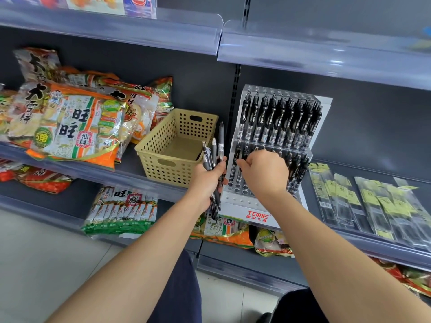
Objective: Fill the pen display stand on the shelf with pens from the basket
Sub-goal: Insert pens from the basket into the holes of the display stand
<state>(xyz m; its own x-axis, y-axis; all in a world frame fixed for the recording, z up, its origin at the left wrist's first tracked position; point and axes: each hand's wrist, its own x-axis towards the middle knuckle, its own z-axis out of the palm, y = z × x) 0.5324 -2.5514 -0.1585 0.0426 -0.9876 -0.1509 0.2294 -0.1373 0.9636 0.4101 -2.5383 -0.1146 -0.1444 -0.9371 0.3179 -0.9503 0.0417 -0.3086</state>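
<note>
A clear tiered pen display stand (247, 206) with a red logo stands on the middle shelf. Its upper tier is packed with black pens (279, 120); the lower tier holds pens at the left and right, with empty holes in front. My left hand (208, 183) grips a bundle of three black pens (213, 157), tips up, just left of the stand. My right hand (264, 172) is at the lower tier, fingers pinched on a pen there (235, 167). The tan perforated basket (163, 145) sits left of the stand; its visible floor looks bare.
Snack bags (77, 127) fill the shelf left of the basket. Clear-wrapped packets with yellow labels (363, 201) lie right of the stand. More snack packs (121, 210) sit on the shelf below. A clear-edged shelf (303, 50) hangs overhead.
</note>
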